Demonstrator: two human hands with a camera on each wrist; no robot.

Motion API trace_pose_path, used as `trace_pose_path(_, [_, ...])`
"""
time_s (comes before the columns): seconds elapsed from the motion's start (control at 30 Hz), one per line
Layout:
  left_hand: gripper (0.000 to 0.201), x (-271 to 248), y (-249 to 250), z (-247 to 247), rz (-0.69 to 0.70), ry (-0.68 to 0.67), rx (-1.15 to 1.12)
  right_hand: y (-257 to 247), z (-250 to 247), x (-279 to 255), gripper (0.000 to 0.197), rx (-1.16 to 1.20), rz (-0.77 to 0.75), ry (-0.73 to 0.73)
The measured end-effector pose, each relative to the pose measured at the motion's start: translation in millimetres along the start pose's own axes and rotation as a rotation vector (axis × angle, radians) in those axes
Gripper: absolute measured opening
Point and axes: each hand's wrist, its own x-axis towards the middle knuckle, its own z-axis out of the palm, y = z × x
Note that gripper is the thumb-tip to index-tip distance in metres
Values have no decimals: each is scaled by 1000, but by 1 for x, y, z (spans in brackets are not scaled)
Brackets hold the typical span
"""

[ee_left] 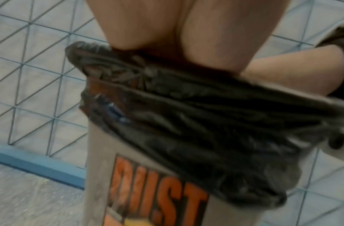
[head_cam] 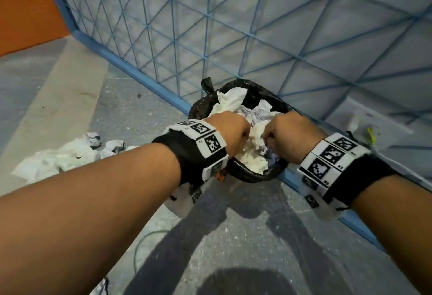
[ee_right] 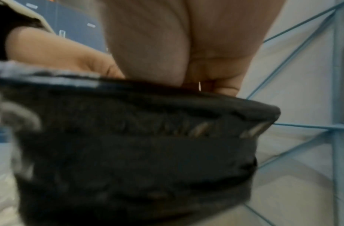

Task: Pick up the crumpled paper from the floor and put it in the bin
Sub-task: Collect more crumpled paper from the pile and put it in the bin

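A grey bin with a black liner point(head_cam: 251, 177) stands on the floor against a blue mesh panel and is heaped with crumpled white paper point(head_cam: 252, 161). Both hands are down inside its mouth. My left hand point(head_cam: 236, 131) and right hand point(head_cam: 285, 132) sit side by side with fingers curled into the paper, each gripping a wad; the fingertips are buried. In the left wrist view the palm point(ee_left: 157, 30) dips behind the liner point(ee_left: 186, 122), above the bin wall lettered "DUST" point(ee_left: 157, 191). The right wrist view shows only the right palm point(ee_right: 186, 45) behind the blurred liner point(ee_right: 128, 145).
More crumpled paper point(head_cam: 65, 156) lies on the concrete floor left of the bin, and one piece point(head_cam: 101, 290) at the bottom edge. The blue mesh panel point(head_cam: 210, 25) with its frame bar point(head_cam: 145, 79) stands right behind the bin. A thin cable point(head_cam: 140, 245) curves across the floor.
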Motion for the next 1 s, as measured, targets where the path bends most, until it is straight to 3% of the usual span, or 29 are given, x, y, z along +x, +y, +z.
trace_pose_path(0.1, [26,2,7,-9,50,-50,63,2,-19,-4,19,57,-30,-7])
trace_pose_path(0.17, [31,-3,8,-20,99,-23,67,4,-37,-15,23,74,-44,75])
trace_pose_path(0.33, [36,-42,-11,-55,171,246,-122,-12,-73,-41,19,334,-78,429])
trace_pose_path(0.47, [24,-77,-64,-56,23,420,-294,-67,-68,-61,14,555,-240,552])
trace_pose_path(0.57, [19,-108,-114,-29,-155,318,-251,-116,-23,-61,16,523,-446,423])
trace_pose_path(0.67, [24,-145,-159,16,-334,111,-101,-155,42,-45,26,397,-487,26])
trace_pose_path(0.77, [35,-179,-191,58,-486,-83,-15,-177,100,-12,46,265,-359,-261])
trace_pose_path(0.9, [52,-196,-213,108,-586,-210,-18,-197,147,31,83,306,-112,-344])
trace_pose_path(1.0, [64,-193,-215,138,-642,-316,-37,-212,170,47,88,339,-29,-372])
